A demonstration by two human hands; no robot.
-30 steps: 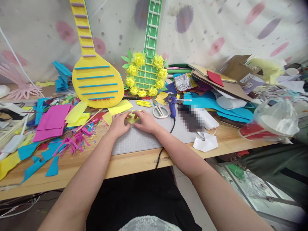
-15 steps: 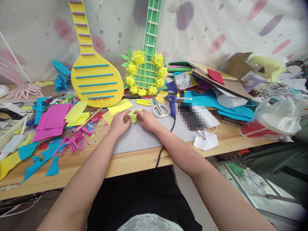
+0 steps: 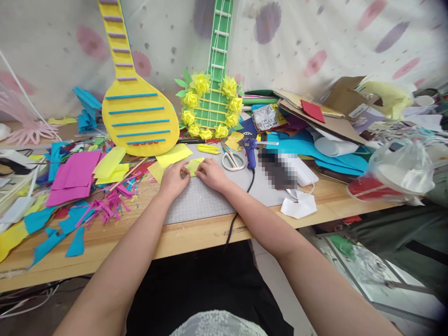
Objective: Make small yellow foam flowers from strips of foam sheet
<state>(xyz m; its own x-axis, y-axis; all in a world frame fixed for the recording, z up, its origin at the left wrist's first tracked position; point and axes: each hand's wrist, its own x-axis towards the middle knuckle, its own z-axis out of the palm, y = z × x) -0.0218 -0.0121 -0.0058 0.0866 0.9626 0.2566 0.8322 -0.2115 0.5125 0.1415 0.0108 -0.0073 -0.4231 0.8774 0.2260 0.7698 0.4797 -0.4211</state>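
Note:
Between my two hands lies a small piece of yellow crepe paper [image 3: 193, 165], just above the grey cutting mat [image 3: 196, 200]. My left hand [image 3: 175, 179] pinches its left side, thumb and fingers curled together. On its right side, my right hand [image 3: 212, 174] grips the edge with bent fingers. More yellow paper [image 3: 175, 154] lies behind my left hand. A bundle of thin yellow strips [image 3: 208, 148] sits just beyond the piece. White-handled scissors [image 3: 233, 161] and a blue hot glue gun [image 3: 250, 151] rest to the right of my right hand.
A yellow cardboard instrument [image 3: 140, 116] and a green one with yellow paper flowers [image 3: 213, 105] lean at the back. Magenta paper [image 3: 75, 175] and scraps cover the left. A plastic-bagged red tub [image 3: 378, 184] stands right. The glue gun's cord [image 3: 233, 224] hangs over the table edge.
The yellow paper piece between my hands has changed shape a little, its top edge now looking straighter. My right hand's fingers have shifted slightly; the other objects stay in place.

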